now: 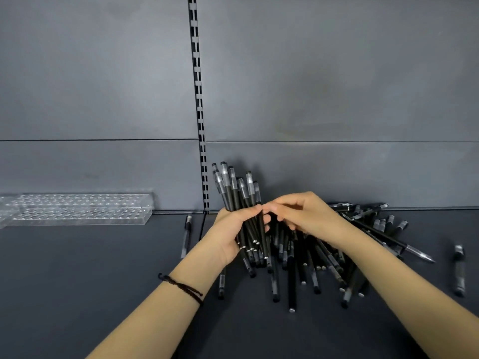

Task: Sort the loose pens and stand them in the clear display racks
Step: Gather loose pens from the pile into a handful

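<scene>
Two clear display racks [77,209] lie far left against the back wall [103,167], well apart from the pens; your left hand [228,234] grips a bundle [233,187], near upright, caps up; your right hand [303,213] pinches one pen in it; the loose pile [324,257] lies beneath.

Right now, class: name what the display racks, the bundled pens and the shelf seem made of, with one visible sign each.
Display racks: clear, glossy plastic, probably acrylic; the shelf shows through, edges glint. Bundled pens: seemingly matte black plastic barrels, translucent caps. Shelf: likely painted metal; flat, dull dark-grey surface.
</scene>
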A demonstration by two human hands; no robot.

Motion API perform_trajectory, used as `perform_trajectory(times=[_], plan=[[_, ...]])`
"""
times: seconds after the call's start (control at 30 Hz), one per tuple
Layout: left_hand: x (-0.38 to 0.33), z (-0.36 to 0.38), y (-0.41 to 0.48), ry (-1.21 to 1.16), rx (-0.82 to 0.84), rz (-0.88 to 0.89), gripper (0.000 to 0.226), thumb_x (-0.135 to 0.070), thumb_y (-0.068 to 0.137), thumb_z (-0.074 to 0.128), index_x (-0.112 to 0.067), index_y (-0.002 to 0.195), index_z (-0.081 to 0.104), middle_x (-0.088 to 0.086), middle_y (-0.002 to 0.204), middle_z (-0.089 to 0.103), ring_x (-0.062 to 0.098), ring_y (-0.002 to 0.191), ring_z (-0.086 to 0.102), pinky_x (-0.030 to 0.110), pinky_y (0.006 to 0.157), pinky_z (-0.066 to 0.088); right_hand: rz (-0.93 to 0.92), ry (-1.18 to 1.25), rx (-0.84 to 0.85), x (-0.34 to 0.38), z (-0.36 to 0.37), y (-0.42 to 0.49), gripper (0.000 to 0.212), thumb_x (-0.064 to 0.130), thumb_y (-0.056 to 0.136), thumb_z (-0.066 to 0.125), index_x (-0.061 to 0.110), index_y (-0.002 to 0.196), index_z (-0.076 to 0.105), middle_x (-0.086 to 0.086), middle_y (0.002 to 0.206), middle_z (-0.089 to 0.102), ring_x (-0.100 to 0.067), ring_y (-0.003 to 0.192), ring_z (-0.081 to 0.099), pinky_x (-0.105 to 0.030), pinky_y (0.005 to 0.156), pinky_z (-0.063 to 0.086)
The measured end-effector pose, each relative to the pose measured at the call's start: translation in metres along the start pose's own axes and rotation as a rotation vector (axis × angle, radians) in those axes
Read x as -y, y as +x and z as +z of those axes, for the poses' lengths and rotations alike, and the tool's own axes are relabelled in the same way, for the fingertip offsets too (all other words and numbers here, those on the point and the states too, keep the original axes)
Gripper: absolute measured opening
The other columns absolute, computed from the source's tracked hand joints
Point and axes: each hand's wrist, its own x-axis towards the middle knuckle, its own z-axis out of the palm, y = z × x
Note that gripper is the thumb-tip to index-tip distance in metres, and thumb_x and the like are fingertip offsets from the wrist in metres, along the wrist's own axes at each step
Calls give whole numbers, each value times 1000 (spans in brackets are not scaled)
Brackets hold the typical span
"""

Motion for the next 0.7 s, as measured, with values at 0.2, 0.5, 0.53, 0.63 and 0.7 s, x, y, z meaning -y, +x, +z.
perform_trajectory(times=[0.2,0.5,0.53,0.63,0.7], plan=[[14,0,7,93,-42,15,16,-9,84,73,-7,99,68,6,81,70,17,73,67,30,65,57,106,-174,-225,-48,-22,0,14,24,87,69,25,73,68,5,64,62,-3,48,52,-17,54,41],[16,-10,13,-104,-20,15,44,-2,65,73,-14,105,62,2,72,62,15,64,57,28,57,49,310,-663,-7,-50,-32,-5,26,47,87,63,27,74,73,9,56,55,-6,55,51,-26,58,42],[17,-9,12,-83,-14,15,46,-4,63,75,-14,105,62,1,73,62,15,65,58,29,58,50,313,-683,-20,-50,-33,-6,27,47,88,63,26,75,74,9,55,54,-7,55,51,-26,58,42],[19,-7,11,-37,0,9,46,-7,59,77,-16,103,65,2,73,62,15,66,59,31,61,50,309,-700,-63,-51,-30,-9,32,48,87,62,22,69,69,9,59,56,-13,66,58,-28,66,46],[20,-7,11,-26,-4,9,44,-8,60,77,-16,102,65,2,73,62,15,66,59,32,63,50,249,-691,-128,-48,-24,-6,35,49,87,61,24,63,62,10,62,56,-15,72,59,-29,69,46]])
